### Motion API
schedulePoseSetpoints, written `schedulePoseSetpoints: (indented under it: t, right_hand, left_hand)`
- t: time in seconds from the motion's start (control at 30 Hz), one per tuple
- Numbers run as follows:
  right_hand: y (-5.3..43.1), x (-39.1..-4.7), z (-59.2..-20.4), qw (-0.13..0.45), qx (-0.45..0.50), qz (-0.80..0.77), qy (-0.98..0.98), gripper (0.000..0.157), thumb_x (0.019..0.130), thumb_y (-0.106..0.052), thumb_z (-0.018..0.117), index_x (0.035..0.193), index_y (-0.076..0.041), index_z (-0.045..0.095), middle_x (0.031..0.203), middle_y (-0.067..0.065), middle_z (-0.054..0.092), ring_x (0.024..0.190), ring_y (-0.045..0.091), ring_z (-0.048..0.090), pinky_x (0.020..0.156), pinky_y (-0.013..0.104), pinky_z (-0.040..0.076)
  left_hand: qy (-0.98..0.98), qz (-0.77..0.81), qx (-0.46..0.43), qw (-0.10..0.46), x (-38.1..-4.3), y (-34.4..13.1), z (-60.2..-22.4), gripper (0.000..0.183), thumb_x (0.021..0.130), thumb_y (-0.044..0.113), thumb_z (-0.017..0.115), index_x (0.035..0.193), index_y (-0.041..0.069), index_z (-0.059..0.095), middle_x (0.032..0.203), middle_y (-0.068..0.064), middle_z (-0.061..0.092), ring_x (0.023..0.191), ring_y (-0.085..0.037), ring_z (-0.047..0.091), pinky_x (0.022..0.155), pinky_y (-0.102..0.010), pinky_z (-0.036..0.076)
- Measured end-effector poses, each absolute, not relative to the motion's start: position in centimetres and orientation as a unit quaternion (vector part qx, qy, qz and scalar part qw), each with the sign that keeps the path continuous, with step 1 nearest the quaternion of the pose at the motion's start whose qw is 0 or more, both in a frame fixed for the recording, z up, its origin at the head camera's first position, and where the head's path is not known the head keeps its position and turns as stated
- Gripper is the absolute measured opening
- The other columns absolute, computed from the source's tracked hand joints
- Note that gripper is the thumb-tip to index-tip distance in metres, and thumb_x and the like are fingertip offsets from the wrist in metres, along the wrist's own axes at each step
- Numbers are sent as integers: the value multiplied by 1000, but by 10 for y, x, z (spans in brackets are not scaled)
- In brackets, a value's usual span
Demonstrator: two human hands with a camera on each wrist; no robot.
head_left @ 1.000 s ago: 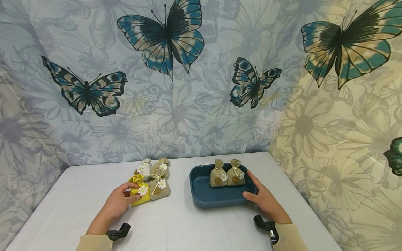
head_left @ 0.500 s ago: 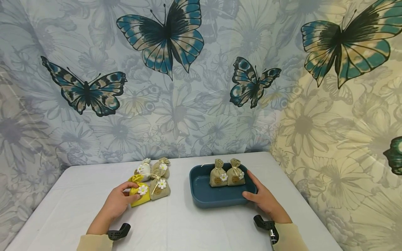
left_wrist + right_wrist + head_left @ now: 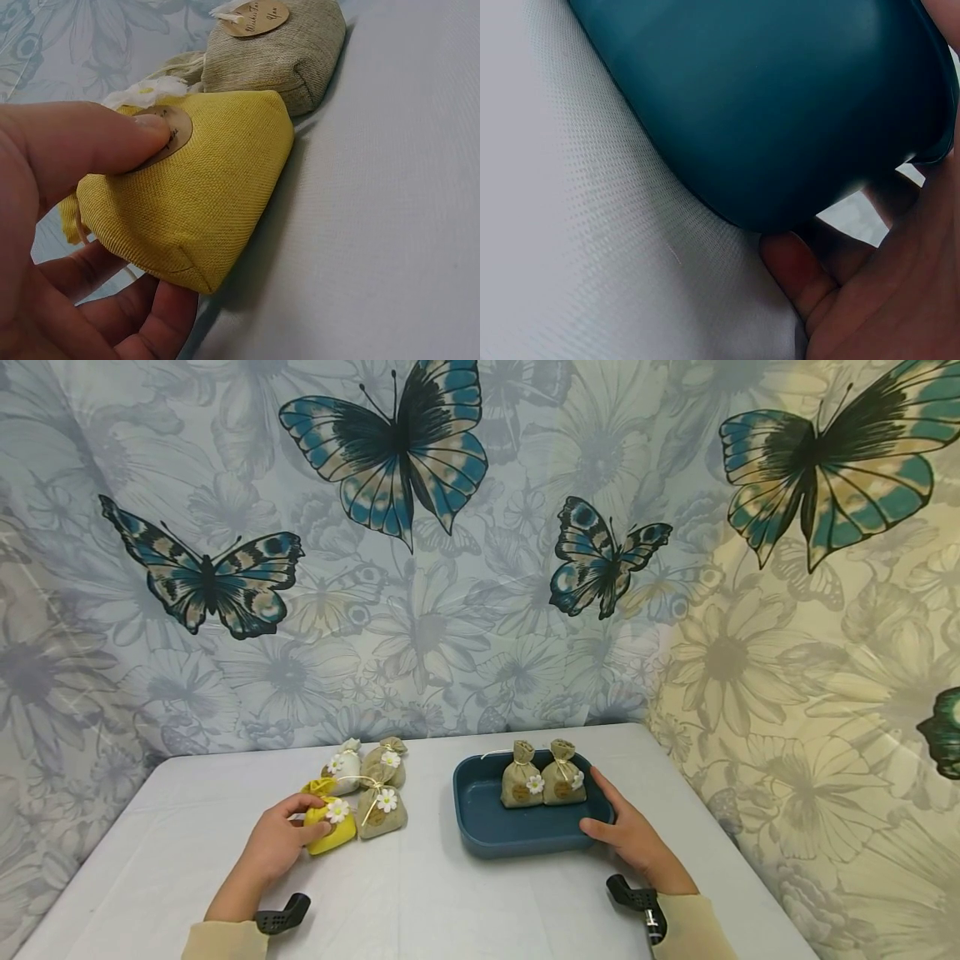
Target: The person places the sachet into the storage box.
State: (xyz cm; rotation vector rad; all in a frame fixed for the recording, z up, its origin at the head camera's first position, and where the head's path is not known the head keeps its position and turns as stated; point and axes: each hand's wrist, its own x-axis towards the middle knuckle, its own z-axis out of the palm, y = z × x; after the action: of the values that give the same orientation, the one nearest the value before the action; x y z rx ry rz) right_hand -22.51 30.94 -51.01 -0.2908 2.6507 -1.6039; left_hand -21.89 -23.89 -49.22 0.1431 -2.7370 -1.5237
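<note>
In the head view my left hand (image 3: 276, 841) holds a yellow sachet bag (image 3: 330, 832) with a white daisy on it. The left wrist view shows the thumb pressed on its round paper label and fingers curled beneath the yellow cloth. Right beside it stands a beige sachet bag (image 3: 382, 812). Behind are a white sachet bag (image 3: 347, 768) and another beige sachet bag (image 3: 392, 772). My right hand (image 3: 636, 837) grips the right end of a blue plastic tray (image 3: 487, 847). Two beige bags, a left bag (image 3: 519, 781) and a right bag (image 3: 561, 781), stand upright inside the tray.
White cloth covers the table (image 3: 435, 902). A butterfly-printed fabric backdrop (image 3: 450, 635) rises behind it and along the right side. The tray's left and front floor shows bare blue.
The yellow sachet bag has shifted slightly left and tilted in my left hand, opening a small gap from the beige bag beside it. My right hand and the tray have stayed put.
</note>
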Motion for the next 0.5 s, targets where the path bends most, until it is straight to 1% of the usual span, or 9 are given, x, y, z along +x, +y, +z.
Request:
schedulePoseSetpoints:
  t: [0.13, 0.27, 0.37, 0.4, 0.5]
  right_hand:
    - [310, -225, -510, 14, -90, -516, 852, 92, 89, -25, 75, 161, -28, 17, 164, 13, 14, 147, 41, 11, 110, 66, 14]
    - [309, -224, -509, 16, -88, -515, 852, 92, 90, -25, 75, 161, -29, 17, 164, 13, 14, 147, 41, 11, 110, 67, 14]
    - [309, -224, -509, 18, -88, -519, 850, 92, 90, -25, 75, 161, -29, 17, 164, 12, 13, 147, 41, 10, 110, 67, 13]
    - [309, -224, -509, 20, -86, -520, 850, 92, 90, -25, 75, 161, -29, 17, 164, 12, 13, 147, 41, 10, 110, 67, 13]
    - [309, -225, -510, 21, -86, -525, 846, 92, 90, -24, 75, 161, -27, 17, 164, 12, 13, 147, 41, 10, 110, 66, 13]
  left_hand:
    - [-873, -484, 57, 9, -218, -241, -490, 42, 83, 26, 83, 116, 6, 66, 131, -23, 55, 111, -39, 55, 80, -42, 50]
    - [-862, -501, 71, 14, -218, -244, -486, 47, 85, 28, 81, 121, 4, 64, 136, -25, 51, 118, -42, 51, 90, -48, 48]
    - [-847, -525, 78, 21, -217, -244, -480, 50, 86, 27, 80, 125, 2, 61, 139, -25, 49, 122, -42, 48, 96, -49, 45]
    - [-844, -530, 79, 23, -216, -244, -476, 52, 86, 28, 80, 126, 2, 61, 140, -24, 48, 122, -42, 49, 95, -47, 46]
    - [-829, -553, 76, 32, -213, -241, -466, 54, 86, 27, 81, 128, 2, 59, 141, -21, 47, 123, -39, 50, 90, -35, 49]
